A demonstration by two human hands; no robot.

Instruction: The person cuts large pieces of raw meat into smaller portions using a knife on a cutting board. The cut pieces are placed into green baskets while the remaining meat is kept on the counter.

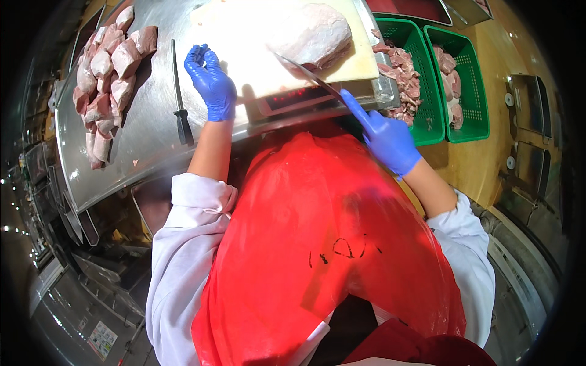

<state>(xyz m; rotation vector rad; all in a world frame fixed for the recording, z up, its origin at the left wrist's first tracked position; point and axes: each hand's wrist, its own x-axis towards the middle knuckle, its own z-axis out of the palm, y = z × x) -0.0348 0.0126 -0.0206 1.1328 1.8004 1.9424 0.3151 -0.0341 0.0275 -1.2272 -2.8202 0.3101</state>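
Observation:
My right hand [390,143], in a blue glove, grips a knife [312,75], its index finger stretched along the handle. The blade slants up and left, and its tip meets the near left side of a large pale piece of meat [323,38]. That meat lies on a white cutting board [360,68], washed out by glare at the left. Blue-gloved as well, my left hand [213,88] hovers at the board's left side with fingers loosely curled and nothing visible in them. Beside it on the metal table lies a sharpening steel [177,91] with a black handle.
Several chunks of meat [110,73] are heaped on the metal table [146,146] at the left. Two green baskets [434,131] with cut meat stand to the right. A display with red digits [298,99] sits under the board's near edge, close to my red apron [323,213].

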